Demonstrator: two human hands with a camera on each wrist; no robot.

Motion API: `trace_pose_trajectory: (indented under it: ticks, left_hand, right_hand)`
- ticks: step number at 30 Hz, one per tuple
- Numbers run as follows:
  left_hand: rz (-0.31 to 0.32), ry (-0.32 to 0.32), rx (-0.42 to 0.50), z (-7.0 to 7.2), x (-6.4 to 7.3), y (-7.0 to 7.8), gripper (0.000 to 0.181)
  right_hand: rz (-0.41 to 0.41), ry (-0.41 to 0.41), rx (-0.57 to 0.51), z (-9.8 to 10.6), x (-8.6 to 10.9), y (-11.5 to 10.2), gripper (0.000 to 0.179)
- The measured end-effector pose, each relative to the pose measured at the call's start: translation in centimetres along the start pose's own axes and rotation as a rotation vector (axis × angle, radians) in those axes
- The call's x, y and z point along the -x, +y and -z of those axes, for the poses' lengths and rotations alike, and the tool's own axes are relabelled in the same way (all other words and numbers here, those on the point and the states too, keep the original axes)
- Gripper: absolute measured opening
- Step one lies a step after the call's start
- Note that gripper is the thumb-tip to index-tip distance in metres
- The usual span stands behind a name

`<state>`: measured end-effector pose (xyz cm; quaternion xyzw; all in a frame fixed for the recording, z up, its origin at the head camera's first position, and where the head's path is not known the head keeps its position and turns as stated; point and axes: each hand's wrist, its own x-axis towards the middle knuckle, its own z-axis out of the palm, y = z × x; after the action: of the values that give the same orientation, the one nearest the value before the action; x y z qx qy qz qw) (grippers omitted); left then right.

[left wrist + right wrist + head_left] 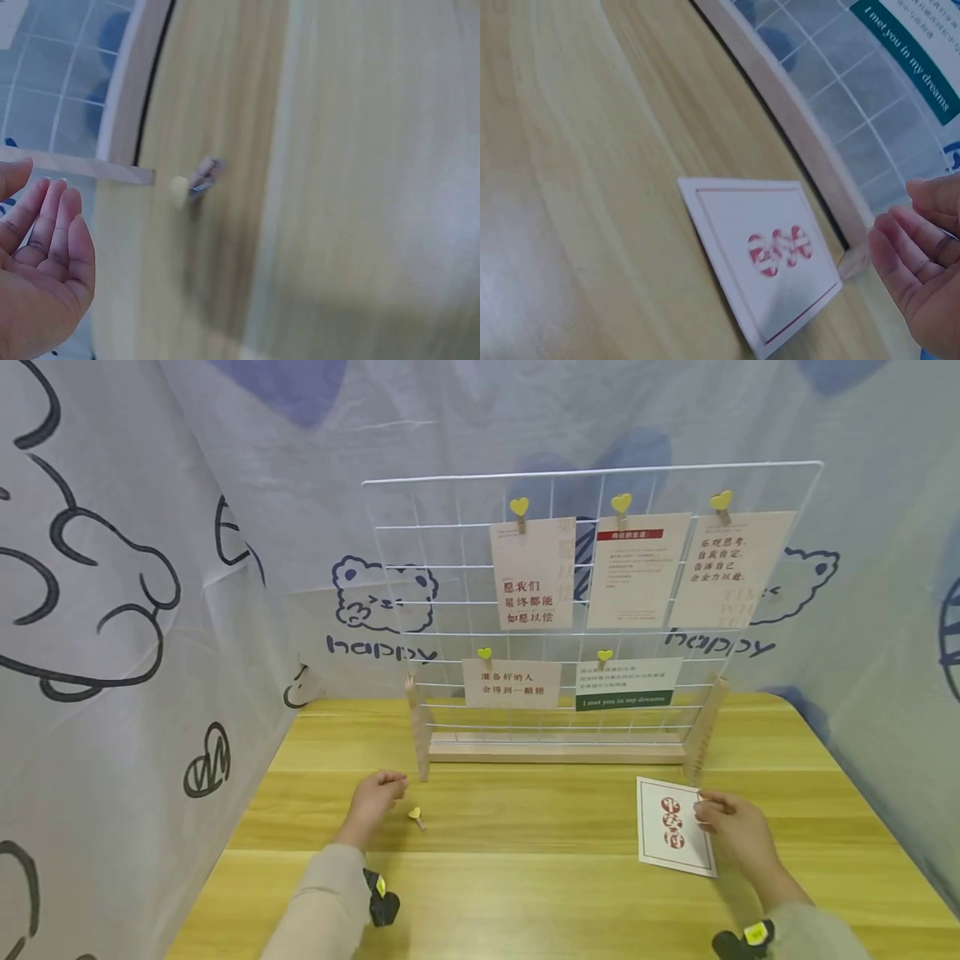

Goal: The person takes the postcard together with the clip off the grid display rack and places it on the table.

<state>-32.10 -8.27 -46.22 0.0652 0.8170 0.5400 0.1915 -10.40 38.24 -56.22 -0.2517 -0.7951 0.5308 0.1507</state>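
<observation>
My left hand (377, 802) hovers with loosely bent fingers just left of a small wooden clip topped with a yellow heart (416, 816). That clip lies alone on the tabletop; the left wrist view shows its wooden body (204, 174) apart from the fingers, and the palm holds nothing. On the right, a white card (667, 843) with a thin red border and round red characters lies on the table. My right hand (738, 831) overlaps its right edge in the head view. In the right wrist view, the relaxed fingers (896, 259) are beside the card, with nothing between them.
A white wire grid (450, 602) stands in a wooden base (555, 752) at the table's back. Heart clips hold three cards in its upper row, including a red-bannered one (637, 572), and two below. A patterned cloth (247, 443) hangs behind and along the sides.
</observation>
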Motion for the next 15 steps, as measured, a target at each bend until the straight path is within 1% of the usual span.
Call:
trace_pose_trajectory:
  ticks: [2, 5, 9, 12, 13, 15]
  left_hand:
    - [-0.015, -0.008, 0.011, 0.1, -0.1, 0.5, 0.033]
    - [-0.039, -0.008, 0.028, 0.2, -0.2, 1.3, 0.033]
    - [-0.056, -0.007, 0.041, 0.0, -0.4, 2.6, 0.033]
    - [-0.077, -0.016, 0.048, -0.4, -0.6, 3.6, 0.032]
    - [-0.082, -0.017, 0.056, -0.5, -0.7, 4.0, 0.031]
    - [-0.095, -0.018, 0.078, -0.6, -0.7, 4.8, 0.029]
  right_hand:
    - [0.042, 0.008, -0.006, -0.2, -1.1, 1.0, 0.057]
    - [0.063, 0.008, -0.029, -0.5, -2.7, 1.9, 0.057]
    - [0.076, 0.011, -0.077, -1.0, -4.2, 1.9, 0.055]
    - [0.091, -0.005, -0.134, -1.3, -4.4, 0.4, 0.053]
    - [0.091, -0.023, -0.155, -1.4, -4.3, -0.5, 0.052]
    - [0.099, -0.079, -0.157, -1.4, -3.4, -3.5, 0.051]
